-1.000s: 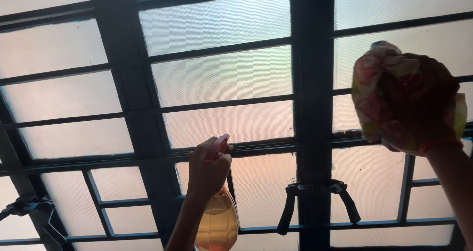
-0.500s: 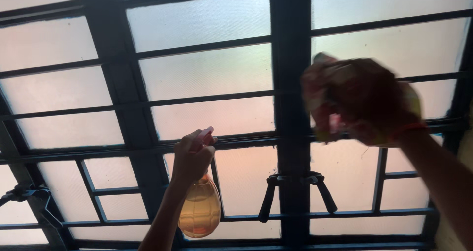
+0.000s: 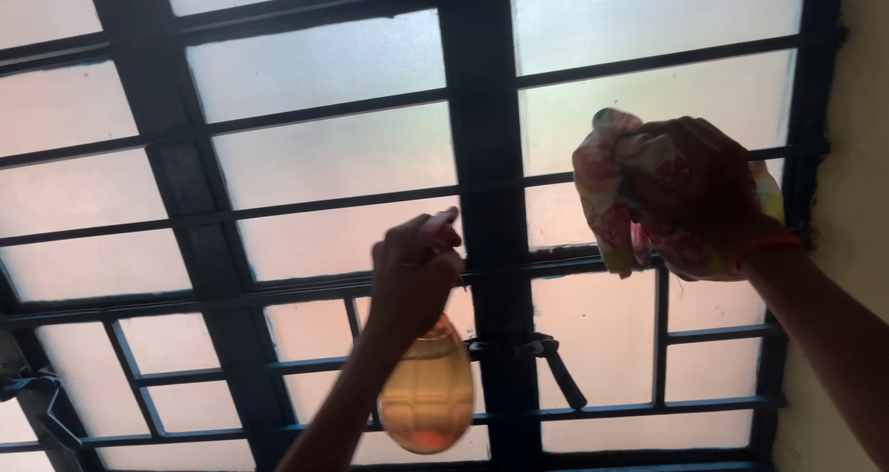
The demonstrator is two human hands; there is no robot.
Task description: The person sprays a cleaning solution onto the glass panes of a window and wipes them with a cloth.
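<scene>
The person looked up at a big window (image 3: 343, 157) with dark bars and cloudy glass. The left hand (image 3: 412, 273) was wrapped around the top of a spray bottle (image 3: 428, 389). Its grip was closed tight on the bottle's neck, and one finger sat up by the pink nozzle. The bottle hung down below the hand. It was see-through and held an orange-brown liquid. It was in front of the lower panes, just left of the thick middle bar (image 3: 482, 222).

The right hand (image 3: 694, 194) was higher up, on the right side. Its grip was bunched around a crumpled cloth (image 3: 607, 189) with pink and yellow patches. The cloth looked pressed against the glass, or very near it, but that was hard to tell for sure.

A dark window latch (image 3: 556, 365) hung on the frame low down, near the bottle. A pale wall (image 3: 852, 111) stood at the far right.

It looked like the wiping step of washing the glass. A next move would call for the nozzle to point at a pane, and the cloth to rub flat on it.
</scene>
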